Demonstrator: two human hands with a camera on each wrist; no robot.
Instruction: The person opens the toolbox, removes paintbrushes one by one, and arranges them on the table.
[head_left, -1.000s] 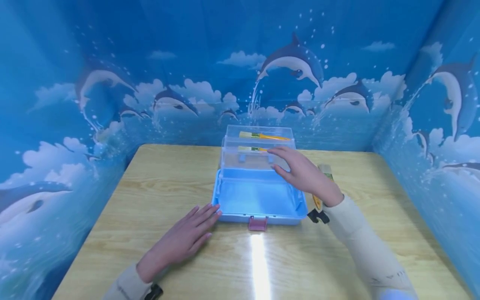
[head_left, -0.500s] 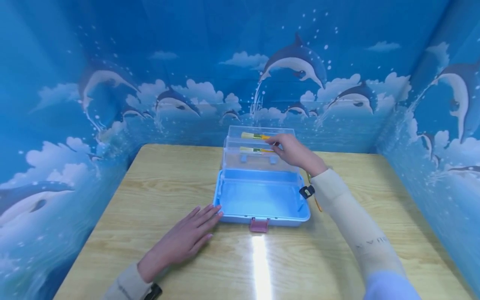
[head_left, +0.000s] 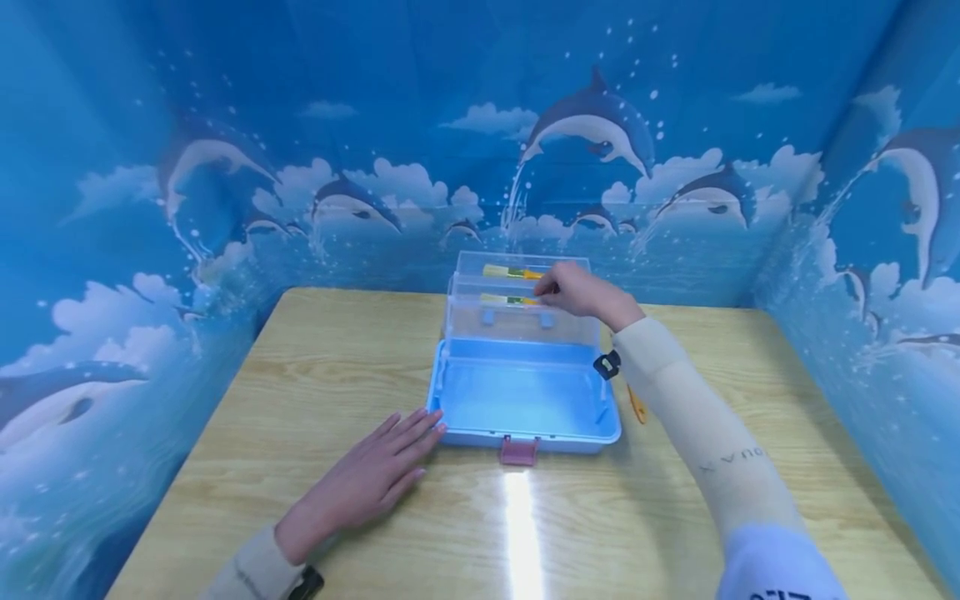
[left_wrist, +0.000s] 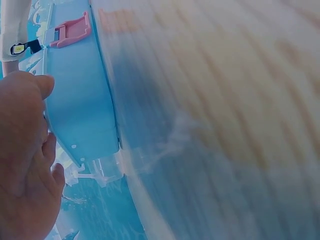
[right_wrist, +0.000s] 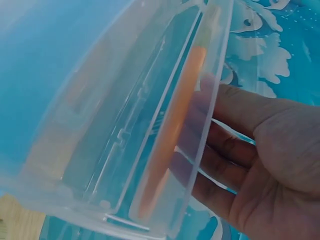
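A light blue box (head_left: 517,400) with clear tiered trays (head_left: 506,321) stands open on the table. Two paintbrushes lie in the tiers: an upper paintbrush (head_left: 504,272) and a lower paintbrush (head_left: 501,299), with pale bristles and orange handles. My right hand (head_left: 588,293) reaches to the handle ends with bent fingers. In the right wrist view, its fingers show through the clear wall beside an orange handle (right_wrist: 177,120); I cannot tell whether they hold it. My left hand (head_left: 375,475) extends its fingers, fingertips at the box's front left corner.
Right of the box lies another brush with an orange handle (head_left: 636,406), partly hidden by my right forearm. A pink latch (head_left: 518,452) hangs at the box front. Dolphin-printed blue curtains (head_left: 420,108) enclose the wooden table (head_left: 337,350) at the back and sides.
My right hand has moved up and back from above the tray front to the handle ends, its fingers bending on the way. The left hand stays where it was.
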